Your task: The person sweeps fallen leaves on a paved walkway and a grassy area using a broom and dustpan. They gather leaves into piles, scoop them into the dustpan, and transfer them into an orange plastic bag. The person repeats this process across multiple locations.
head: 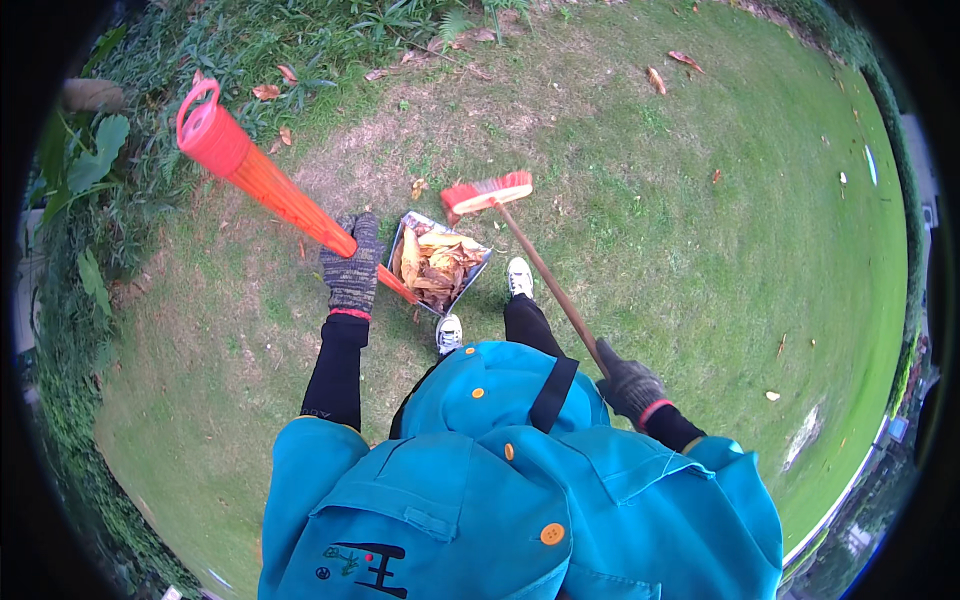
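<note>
My left hand [352,262], in a dark knitted glove, grips the orange handle [285,196] of a dustpan. A red cap with a hanging loop tops that handle at the upper left. Dry brown and yellow leaves [439,266] fill the dustpan [469,279], a metal-looking scoop low in front of my feet. My right hand [634,382], gloved alike, is closed around the brown stick [551,285] of a broom. At its far end the broom head [487,193], with red bristles, is just beyond the dustpan's upper right rim.
Short grass [675,262] with bare dry patches spreads around me. Fallen leaves [656,79] lie at the upper right, and one leaf [418,187] lies just beyond the dustpan. Dense green plants [187,52] border the lawn on the upper left. My white shoes [520,277] stand close to the dustpan.
</note>
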Motion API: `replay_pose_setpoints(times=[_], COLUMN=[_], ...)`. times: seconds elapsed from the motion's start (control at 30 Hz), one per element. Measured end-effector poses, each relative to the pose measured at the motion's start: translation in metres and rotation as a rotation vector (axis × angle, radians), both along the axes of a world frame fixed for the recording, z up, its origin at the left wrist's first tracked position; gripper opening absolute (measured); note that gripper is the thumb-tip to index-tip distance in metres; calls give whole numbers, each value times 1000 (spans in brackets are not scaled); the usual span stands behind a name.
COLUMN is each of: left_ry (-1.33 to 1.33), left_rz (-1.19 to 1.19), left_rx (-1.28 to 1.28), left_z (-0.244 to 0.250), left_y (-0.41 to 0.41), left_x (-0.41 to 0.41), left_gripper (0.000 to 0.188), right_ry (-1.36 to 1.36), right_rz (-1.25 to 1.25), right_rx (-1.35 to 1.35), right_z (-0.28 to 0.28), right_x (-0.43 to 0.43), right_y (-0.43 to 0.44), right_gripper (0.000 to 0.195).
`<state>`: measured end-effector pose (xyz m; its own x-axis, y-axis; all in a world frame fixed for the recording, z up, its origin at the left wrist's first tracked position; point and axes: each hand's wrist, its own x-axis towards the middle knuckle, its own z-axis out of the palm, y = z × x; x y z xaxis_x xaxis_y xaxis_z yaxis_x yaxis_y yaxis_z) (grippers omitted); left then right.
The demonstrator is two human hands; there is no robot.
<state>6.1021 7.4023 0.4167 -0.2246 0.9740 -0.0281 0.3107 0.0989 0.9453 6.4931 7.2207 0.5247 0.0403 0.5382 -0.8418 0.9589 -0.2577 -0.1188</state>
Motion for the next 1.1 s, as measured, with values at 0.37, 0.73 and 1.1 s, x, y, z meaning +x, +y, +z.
replay_pose_setpoints(times=[0.37,0.73,1.1], left_ry=[-6,-44,-66], left_rz=[-179,77,8], left_rx=[-49,-88,-12], left_z=[29,12,15], left_y=[-33,-56,-132], left_x=[-41,-43,-24], left_gripper=[14,16,40], right_ry=[-106,-54,-143], right_rz=[-8,4,-852], right_rx=[161,250,179], right_z=[25,-85,21], right_x=[-78,-114,-163], right_y=[-18,-52,-476], right_gripper=[66,57,46])
